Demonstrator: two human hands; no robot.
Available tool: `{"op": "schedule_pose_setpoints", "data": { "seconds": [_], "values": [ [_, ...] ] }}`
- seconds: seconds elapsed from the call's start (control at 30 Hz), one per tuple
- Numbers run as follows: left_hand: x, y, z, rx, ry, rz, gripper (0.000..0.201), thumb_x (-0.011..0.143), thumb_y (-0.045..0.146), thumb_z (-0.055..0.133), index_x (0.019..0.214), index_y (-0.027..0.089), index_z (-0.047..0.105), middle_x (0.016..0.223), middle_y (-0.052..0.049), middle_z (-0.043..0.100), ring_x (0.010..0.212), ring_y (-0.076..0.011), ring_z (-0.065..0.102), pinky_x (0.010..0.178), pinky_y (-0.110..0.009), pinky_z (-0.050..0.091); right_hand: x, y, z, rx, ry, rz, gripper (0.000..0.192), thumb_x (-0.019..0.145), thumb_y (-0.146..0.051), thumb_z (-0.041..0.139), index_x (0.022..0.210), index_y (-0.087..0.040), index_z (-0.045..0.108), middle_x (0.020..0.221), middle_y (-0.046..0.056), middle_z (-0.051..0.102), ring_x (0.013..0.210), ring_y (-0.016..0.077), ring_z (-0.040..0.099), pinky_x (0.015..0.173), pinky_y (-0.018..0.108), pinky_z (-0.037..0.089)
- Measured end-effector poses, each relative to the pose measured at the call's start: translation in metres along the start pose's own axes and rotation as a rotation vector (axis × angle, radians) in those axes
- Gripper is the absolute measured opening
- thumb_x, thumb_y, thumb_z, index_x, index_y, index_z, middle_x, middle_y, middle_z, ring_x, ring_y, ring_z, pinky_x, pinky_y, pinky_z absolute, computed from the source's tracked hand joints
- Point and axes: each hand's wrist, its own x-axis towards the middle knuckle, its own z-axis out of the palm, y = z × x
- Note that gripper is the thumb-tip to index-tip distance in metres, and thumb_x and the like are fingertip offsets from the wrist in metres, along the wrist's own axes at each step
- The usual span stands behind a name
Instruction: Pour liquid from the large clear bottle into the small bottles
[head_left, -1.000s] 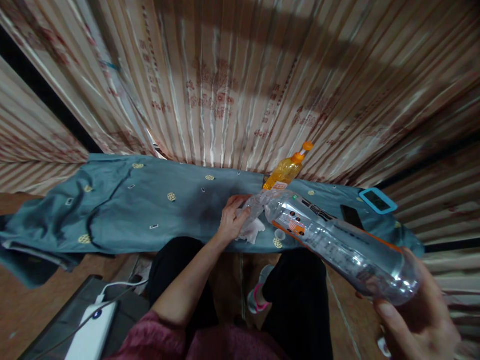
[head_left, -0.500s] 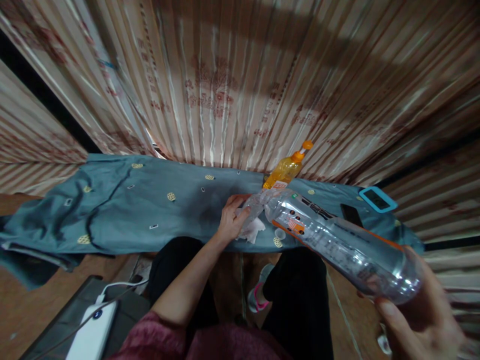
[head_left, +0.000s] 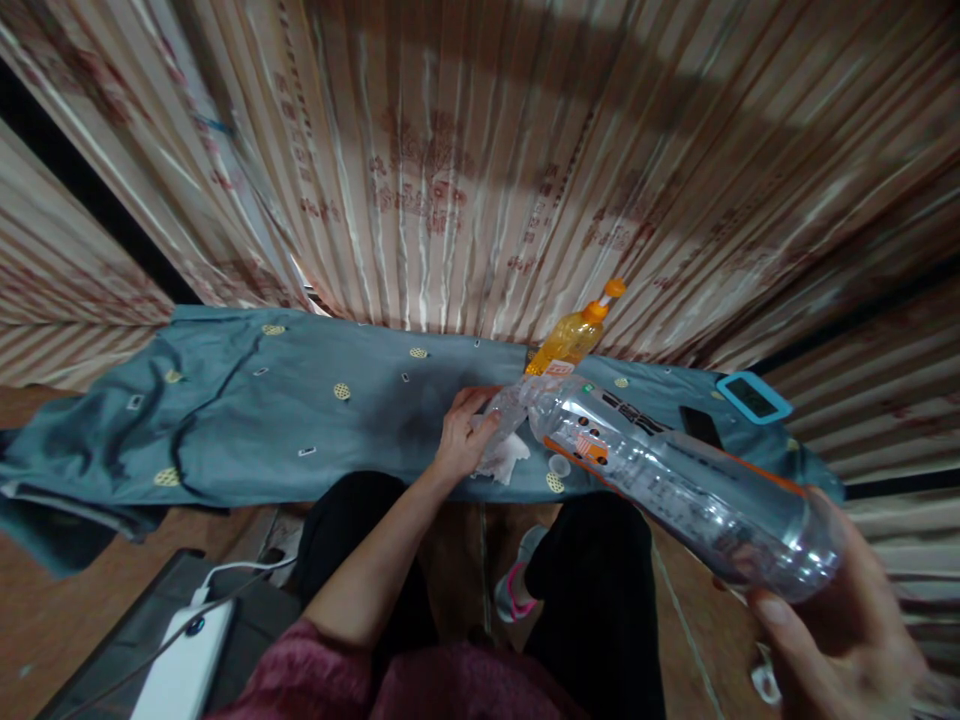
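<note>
1. Head view: the right hand [head_left: 844,620] is clamped around the base of a large clear bottle [head_left: 690,490], which is tilted above the near edge of the cloth, neck down and to the left.
2. At lower left, a white power bank [head_left: 184,660], cable plugged in, lies on a dark flat surface [head_left: 105,650].
3. Brown floor [head_left: 679,620] shows around the person's dark-trousered legs [head_left: 600,590].
4. The left hand [head_left: 461,435] has its fingers wrapped on a small clear container [head_left: 510,410] at the large bottle's neck; whether the two rims touch cannot be told.
5. Crumpled white tissue [head_left: 506,460] and a small translucent disc [head_left: 559,466] lie just beside, on a grey-blue cloth [head_left: 247,440] with yellow motifs, wrinkled at its left end.
6. Farther right: a dark flat object [head_left: 701,428], then a blue-framed device [head_left: 754,398].
7. Behind the necks, an orange pump bottle [head_left: 566,340] holds yellow liquid.
8. Beyond, pleated beige curtains [head_left: 450,150] with reddish tree prints, shadowed above; a dark bar [head_left: 82,180] slants at left.
</note>
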Motion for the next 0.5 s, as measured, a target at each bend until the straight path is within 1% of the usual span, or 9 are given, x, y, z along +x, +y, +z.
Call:
{"op": "schedule_pose_setpoints", "data": {
  "seconds": [0.13, 0.23, 0.3, 0.4, 0.5],
  "values": [
    [0.0002, -0.0027, 0.0003, 0.002, -0.003, 0.012, 0.042, 0.099, 0.045, 0.061, 0.126, 0.019, 0.079, 0.128, -0.012, 0.077, 0.122, -0.0310, 0.069, 0.113, -0.047, 0.054, 0.0054, 0.0066, -0.0027, -0.017, -0.003, -0.036, 0.095, 0.068, -0.046, 0.093, 0.157, -0.035, 0.060, 0.159, 0.010, 0.060, 0.135, 0.0413, 0.064, 0.115, 0.062, 0.051],
    [0.0002, -0.0048, 0.0006, -0.007, -0.005, 0.021, 0.043, 0.100, 0.048, 0.062, 0.127, 0.019, 0.079, 0.128, -0.013, 0.077, 0.122, -0.0308, 0.069, 0.113, -0.046, 0.054, 0.0084, 0.0103, -0.0036, -0.051, 0.035, -0.088, 0.093, 0.063, -0.050, 0.092, 0.151, -0.037, 0.066, 0.156, 0.010, 0.063, 0.126, 0.0419, 0.069, 0.102, 0.061, 0.060],
    [0.0000, -0.0053, 0.0006, -0.014, -0.002, 0.027, 0.043, 0.100, 0.048, 0.061, 0.126, 0.018, 0.079, 0.128, -0.013, 0.077, 0.121, -0.0308, 0.070, 0.113, -0.046, 0.054, 0.0089, 0.0110, -0.0036, -0.046, 0.047, -0.094, 0.092, 0.064, -0.051, 0.092, 0.151, -0.037, 0.066, 0.152, 0.010, 0.066, 0.123, 0.0411, 0.070, 0.098, 0.059, 0.061],
    [-0.0003, -0.0044, 0.0001, -0.017, 0.003, 0.037, 0.043, 0.100, 0.047, 0.061, 0.126, 0.018, 0.079, 0.127, -0.014, 0.078, 0.121, -0.0313, 0.070, 0.113, -0.046, 0.055, 0.0076, 0.0106, -0.0030, -0.016, 0.027, -0.095, 0.092, 0.065, -0.049, 0.093, 0.152, -0.038, 0.065, 0.153, 0.010, 0.066, 0.121, 0.0392, 0.071, 0.104, 0.060, 0.058],
    [-0.0005, -0.0029, -0.0006, -0.006, 0.000, 0.030, 0.042, 0.100, 0.046, 0.061, 0.126, 0.017, 0.079, 0.128, -0.014, 0.077, 0.121, -0.0319, 0.070, 0.113, -0.048, 0.055, 0.0061, 0.0106, -0.0027, 0.003, 0.022, -0.079, 0.093, 0.064, -0.047, 0.094, 0.152, -0.039, 0.065, 0.153, 0.009, 0.066, 0.125, 0.0392, 0.069, 0.113, 0.064, 0.052]
  ]
}}
